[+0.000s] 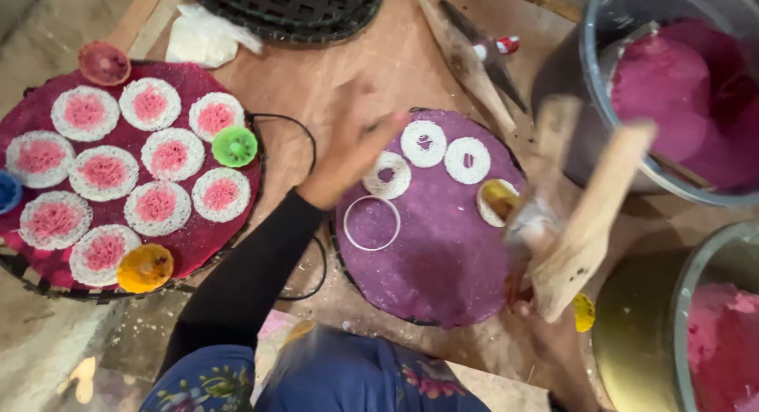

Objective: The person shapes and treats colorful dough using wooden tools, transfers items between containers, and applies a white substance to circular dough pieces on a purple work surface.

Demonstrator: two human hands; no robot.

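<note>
Nearest the camera, the person's blue flowered clothing [332,380] fills the bottom edge. Just beyond it lies the round purple tray [443,262], the landmark here, resting on a wooden board [379,64]. At the tray's right edge the right hand [545,301] is wrapped around a wooden press [589,214], a long pale tool tilted up to the right; motion blur hides how tightly the fingers close. A small yellow mould cup [498,200] sits on the tray just left of the press.

On the tray's left part lies a thin empty ring [371,222]. Above it sit three white noodle rings [423,143] with bare centres. The left hand [348,155], in a black sleeve, hovers over the tray's upper left edge, fingers spread and blurred, touching or just above the leftmost ring; I cannot tell whether it grips anything.

Left of the purple tray sits a red tray [198,242] carrying white noodle discs with pink centres [103,173], plus a green cup [234,146] and an orange cup [145,267]. Right of the purple tray stand two metal pots: one with pink dough [723,341], and farther off one with magenta dough [672,88]. Beyond the tray's far edge lie wooden sticks [466,60] and a black woven basket [288,9].
</note>
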